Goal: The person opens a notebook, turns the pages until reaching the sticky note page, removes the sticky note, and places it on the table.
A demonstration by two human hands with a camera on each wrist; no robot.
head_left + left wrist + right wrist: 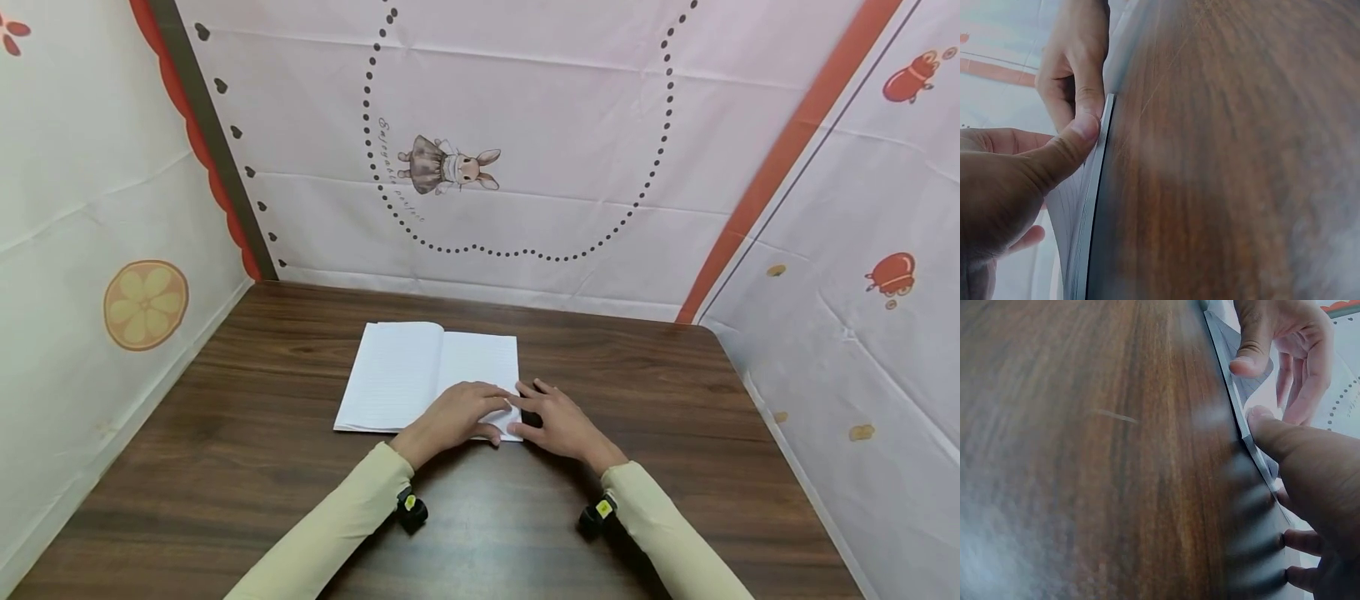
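Note:
An open notebook (pixel 401 367) with white lined pages lies on the table. At its near right corner, my left hand (pixel 461 412) holds a raised part of the right-hand page (pixel 1260 380) between thumb and fingers. My right hand (pixel 558 421) rests at the notebook's right edge with its fingers spread. In the right wrist view, the right thumb (pixel 1266 422) presses on the paper at the edge, and other fingertips touch down beside it. The two thumbs are close together in the left wrist view. The fingers partly hide the page corner.
The dark wood-grain table (pixel 262 467) extends around the notebook. A patterned white cloth wall (pixel 525 167) rises behind it, with similar cloth on both sides. Each sleeved wrist carries a small black camera, one at the left wrist (pixel 412 511) and one at the right.

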